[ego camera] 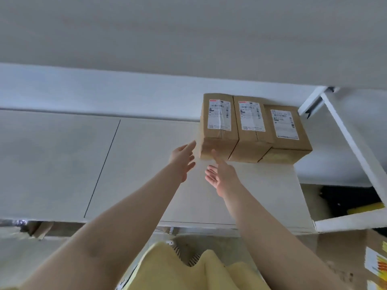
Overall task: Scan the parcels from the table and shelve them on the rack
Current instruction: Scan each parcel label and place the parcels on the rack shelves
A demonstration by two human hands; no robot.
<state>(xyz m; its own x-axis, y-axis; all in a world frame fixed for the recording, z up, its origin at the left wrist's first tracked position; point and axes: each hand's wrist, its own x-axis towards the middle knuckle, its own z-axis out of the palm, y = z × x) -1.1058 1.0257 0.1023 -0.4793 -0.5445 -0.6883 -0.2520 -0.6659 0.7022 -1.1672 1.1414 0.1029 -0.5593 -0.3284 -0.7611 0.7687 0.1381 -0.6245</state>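
Three brown cardboard parcels with white labels stand side by side at the back right of the white rack shelf (136,164): the left parcel (217,130), the middle parcel (251,132) and the right parcel (287,135). My left hand (183,159) reaches out with straight fingers, its fingertips just left of the left parcel's front corner. My right hand (222,174) is spread open, and one fingertip touches the lower front of that parcel. Neither hand holds anything.
A white rack post (354,151) slants down the right side. Below the shelf at right lie dark and yellow items (356,204), and a cardboard box with coloured stickers (356,258) sits at the bottom right. Yellow clothing fills the bottom centre.
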